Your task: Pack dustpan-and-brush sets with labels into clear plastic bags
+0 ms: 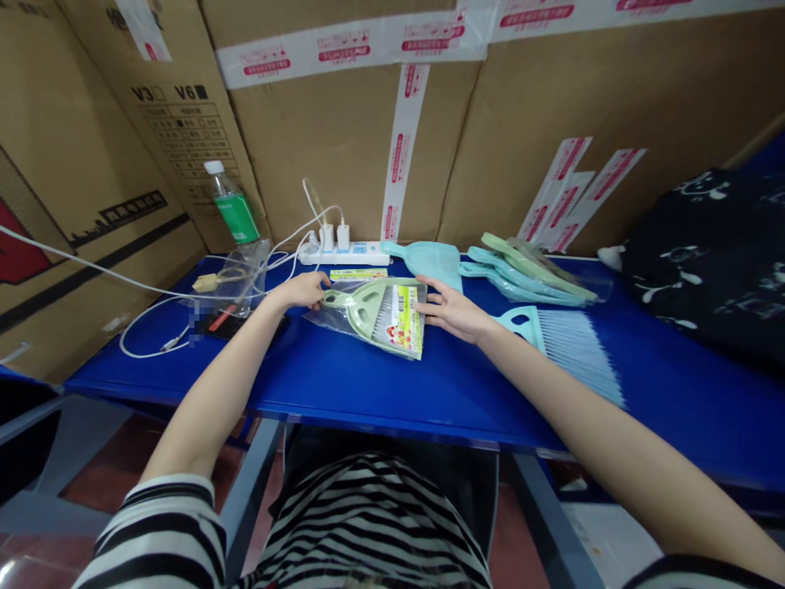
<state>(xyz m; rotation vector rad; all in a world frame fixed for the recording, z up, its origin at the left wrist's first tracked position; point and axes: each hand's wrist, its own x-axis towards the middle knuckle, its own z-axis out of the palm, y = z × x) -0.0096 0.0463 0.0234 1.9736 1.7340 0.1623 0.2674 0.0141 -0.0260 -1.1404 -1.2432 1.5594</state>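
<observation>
A pale green dustpan and brush set (375, 315) lies in a clear plastic bag on the blue table, with a yellow printed label card at its right end. My left hand (305, 291) pinches the bag at the handle end. My right hand (452, 311) is at the label end, its fingers spread and touching the bag's edge. Just behind the set lies another yellow-green label card (359, 275). A loose light blue dustpan (432, 260) sits farther back. Right of my right hand, a light blue brush (573, 348) lies with its bristles to the right.
Bagged blue and green dustpan sets (531, 274) are stacked at the back right. A power strip (347, 254) with chargers and white cables stands along the cardboard wall. A bottle (234, 209) is at the back left; dark patterned fabric (711, 254) fills the right.
</observation>
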